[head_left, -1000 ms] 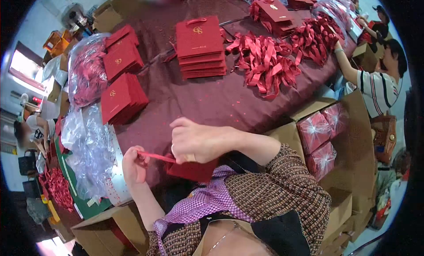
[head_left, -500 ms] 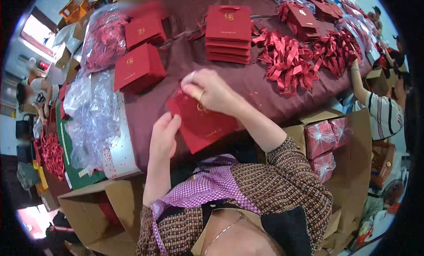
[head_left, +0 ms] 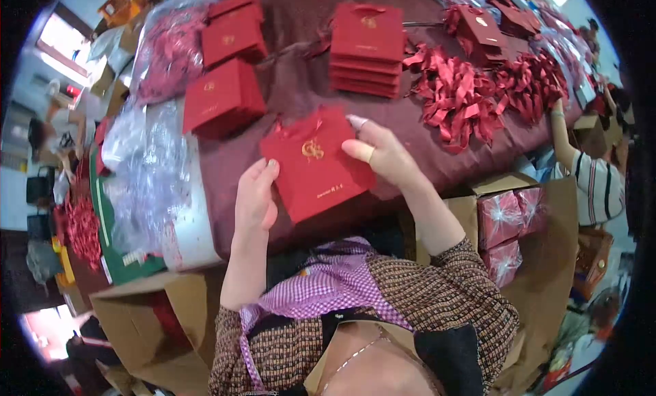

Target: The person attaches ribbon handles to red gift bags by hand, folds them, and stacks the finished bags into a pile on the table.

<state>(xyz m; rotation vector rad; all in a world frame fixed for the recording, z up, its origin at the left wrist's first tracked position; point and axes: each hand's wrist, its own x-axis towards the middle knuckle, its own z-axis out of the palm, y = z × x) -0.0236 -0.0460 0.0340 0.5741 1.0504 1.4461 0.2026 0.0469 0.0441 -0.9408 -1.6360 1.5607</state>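
A red paper bag (head_left: pixel 318 167) with a gold emblem is held upright in front of me, a red ribbon at its top edge. My left hand (head_left: pixel 257 191) pinches its left edge between thumb and fingers. On the right edge, my right hand (head_left: pixel 384 153) grips the same bag near its upper corner. Beyond it lie a stack of red bags (head_left: pixel 367 44) and, to the left, another stack (head_left: pixel 220 99). A heap of red ribbons (head_left: pixel 459 99) lies to the right on the maroon cloth (head_left: pixel 301 88).
Clear plastic wrapping (head_left: pixel 147 184) lies on the left. An open carton (head_left: pixel 150 328) stands below left; another carton (head_left: pixel 557 239) with wrapped red packs (head_left: pixel 502 215) is on the right. A co-worker's arm (head_left: pixel 562 136) reaches to the ribbons at the far right.
My right hand has moved from above the bag's top down to its right side. The bag's emblem and ribbon are now uncovered, and the view has shifted slightly.
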